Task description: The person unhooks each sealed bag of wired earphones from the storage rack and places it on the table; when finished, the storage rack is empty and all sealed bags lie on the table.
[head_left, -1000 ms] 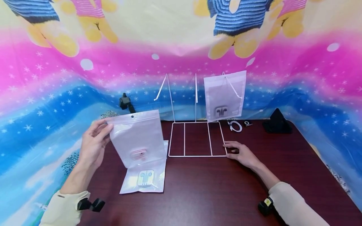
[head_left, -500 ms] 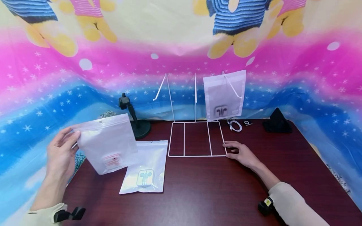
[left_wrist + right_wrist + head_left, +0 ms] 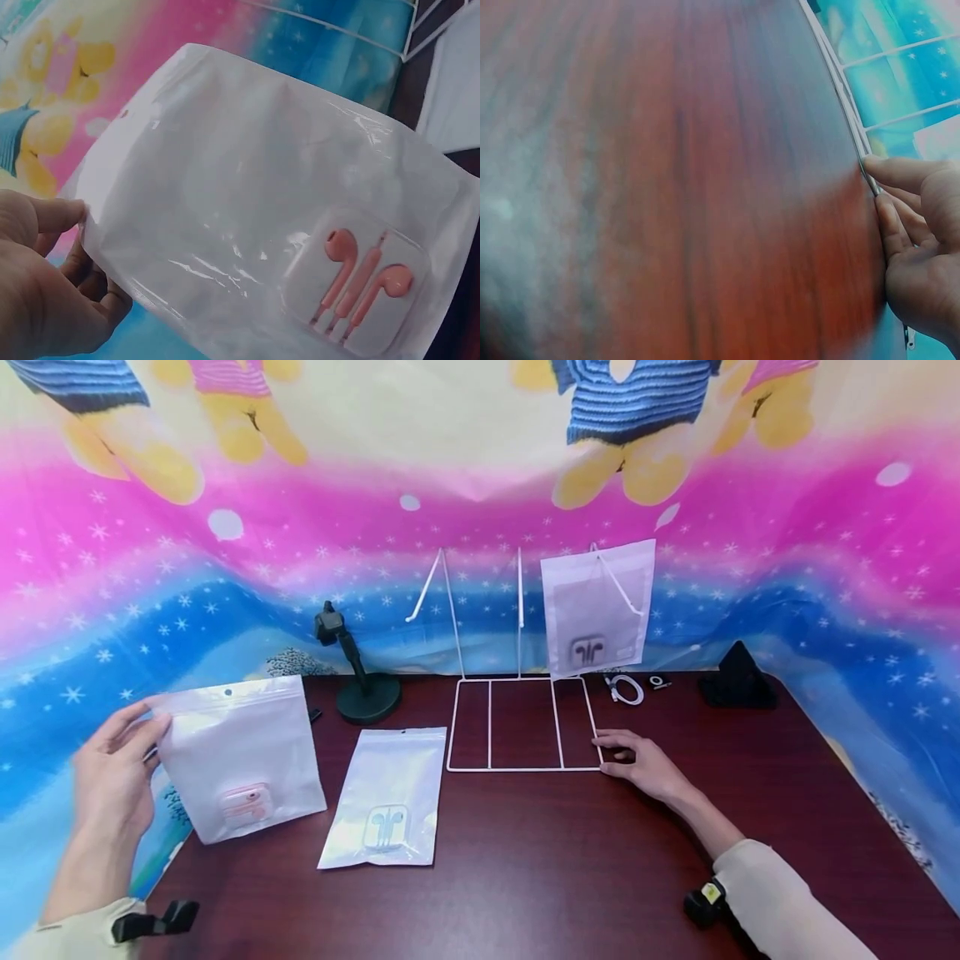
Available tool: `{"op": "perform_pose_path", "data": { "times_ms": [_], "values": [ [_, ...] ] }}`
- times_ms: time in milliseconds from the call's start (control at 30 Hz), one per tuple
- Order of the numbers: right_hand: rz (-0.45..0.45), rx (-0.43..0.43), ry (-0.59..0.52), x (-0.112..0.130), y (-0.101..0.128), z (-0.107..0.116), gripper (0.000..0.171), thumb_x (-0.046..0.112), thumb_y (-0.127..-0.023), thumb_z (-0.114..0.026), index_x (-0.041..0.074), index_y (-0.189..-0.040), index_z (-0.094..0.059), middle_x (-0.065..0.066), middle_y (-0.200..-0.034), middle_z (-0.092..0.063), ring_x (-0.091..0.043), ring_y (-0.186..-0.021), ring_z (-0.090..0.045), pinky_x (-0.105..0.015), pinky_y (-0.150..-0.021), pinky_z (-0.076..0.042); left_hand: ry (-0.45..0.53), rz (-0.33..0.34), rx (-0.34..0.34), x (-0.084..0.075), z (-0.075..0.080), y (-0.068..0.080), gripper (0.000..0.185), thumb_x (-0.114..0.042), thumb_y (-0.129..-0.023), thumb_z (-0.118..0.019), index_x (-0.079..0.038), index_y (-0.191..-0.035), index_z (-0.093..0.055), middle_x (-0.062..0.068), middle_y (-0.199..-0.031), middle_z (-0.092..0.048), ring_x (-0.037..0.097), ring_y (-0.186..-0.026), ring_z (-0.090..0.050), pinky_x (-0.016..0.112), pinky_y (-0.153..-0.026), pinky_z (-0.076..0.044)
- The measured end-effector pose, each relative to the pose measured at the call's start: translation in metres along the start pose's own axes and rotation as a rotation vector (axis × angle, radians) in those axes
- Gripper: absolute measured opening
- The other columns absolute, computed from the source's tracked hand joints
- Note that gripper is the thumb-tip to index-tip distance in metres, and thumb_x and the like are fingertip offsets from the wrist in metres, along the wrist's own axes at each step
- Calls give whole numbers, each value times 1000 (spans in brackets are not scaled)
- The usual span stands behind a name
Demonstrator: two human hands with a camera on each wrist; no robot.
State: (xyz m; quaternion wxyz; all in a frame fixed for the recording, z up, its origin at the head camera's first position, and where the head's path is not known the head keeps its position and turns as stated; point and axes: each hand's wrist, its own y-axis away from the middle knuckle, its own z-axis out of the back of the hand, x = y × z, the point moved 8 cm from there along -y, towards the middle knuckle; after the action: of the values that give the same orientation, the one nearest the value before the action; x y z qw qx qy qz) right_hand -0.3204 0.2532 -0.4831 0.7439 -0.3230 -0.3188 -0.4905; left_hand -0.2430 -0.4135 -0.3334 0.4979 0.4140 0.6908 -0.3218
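The left hand pinches a white plastic pouch of pink earphones left of the white wire rack, whose front corner the right hand steadies, seemingly with relaxed fingers.

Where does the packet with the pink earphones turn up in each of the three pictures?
Head: pink earphone packet at lower left, held by the left hand.
Left wrist: it fills the frame, earphones at lower right.
Right wrist: not in it.
Shared landmark: the white wire rack.
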Motion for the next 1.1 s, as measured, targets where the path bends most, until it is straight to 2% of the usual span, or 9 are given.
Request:
{"op": "perform_pose_path", "data": {
  "times_ms": [267,533,600,667,733,800,900,1033,1100],
  "values": [
    [8,-4,1,0,-1,0,42,2,-93,-75,-2,-134,-67,-21,-148,-55,-38,-134,-53,-36,-100,-51,-347,50,-76,16,14,-27,55,-30,-93,-78,-26,-146,-62,-19,-102,-63,3,-89,-59,11,-66,-48],
    [-18,5,5,-1,1,0,42,5,-94,-76,1,-135,-68,-18,-150,-54,-36,-136,-52,-49,-103,-50,-396,81,-9,37,14,-52,52,-27,-96,-76,-25,-146,-62,-22,-97,-64,0,-82,-62,12,-65,-48],
    [-21,5,4,0,1,0,42,6,-94,-76,1,-135,-68,-18,-150,-54,-36,-136,-52,-51,-103,-50,-460,96,7,43,13,-58,54,-32,-96,-75,-27,-148,-60,-24,-96,-63,-1,-82,-62,13,-68,-47],
    [-22,4,3,0,1,0,42,6,-94,-76,1,-135,-68,-18,-150,-54,-36,-136,-52,-52,-103,-49,-556,107,14,50,13,-62,56,-38,-99,-71,-29,-152,-55,-25,-99,-60,-1,-84,-60,19,-80,-47],
    [-23,5,3,0,1,0,42,7,-94,-76,1,-135,-68,-18,-150,-54,-36,-136,-52,-52,-103,-49,-670,108,19,57,12,-66,57,-43,-101,-65,-29,-155,-51,-18,-111,-63,-1,-88,-57,30,-93,-47],
    [-23,3,4,-1,1,1,42,7,-94,-76,2,-135,-68,-18,-150,-54,-35,-135,-53,-52,-103,-49,-764,108,25,64,11,-69,58,-47,-104,-58,-28,-158,-46,-3,-131,-63,0,-93,-54,43,-102,-43],
    [-14,-1,6,-1,1,1,42,6,-94,-76,1,-134,-68,-18,-150,-55,-35,-135,-53,-49,-103,-50,-832,105,43,75,9,-74,61,-47,-106,-52,-22,-161,-41,14,-161,-43,2,-98,-52,43,-101,-47],
    [2,-6,7,-1,0,1,41,5,-93,-76,0,-133,-68,-19,-149,-55,-36,-134,-53,-41,-101,-52,-866,112,58,89,9,-81,63,-43,-107,-51,-14,-162,-37,21,-162,-39,3,-101,-52,30,-88,-48],
    [7,-9,9,-1,0,0,40,5,-93,-76,0,-133,-69,-19,-149,-56,-36,-134,-54,-38,-100,-52,-871,132,65,98,10,-84,64,-43,-108,-51,-13,-162,-36,23,-154,-44,6,-102,-52,36,-91,-49]
  ]
}}
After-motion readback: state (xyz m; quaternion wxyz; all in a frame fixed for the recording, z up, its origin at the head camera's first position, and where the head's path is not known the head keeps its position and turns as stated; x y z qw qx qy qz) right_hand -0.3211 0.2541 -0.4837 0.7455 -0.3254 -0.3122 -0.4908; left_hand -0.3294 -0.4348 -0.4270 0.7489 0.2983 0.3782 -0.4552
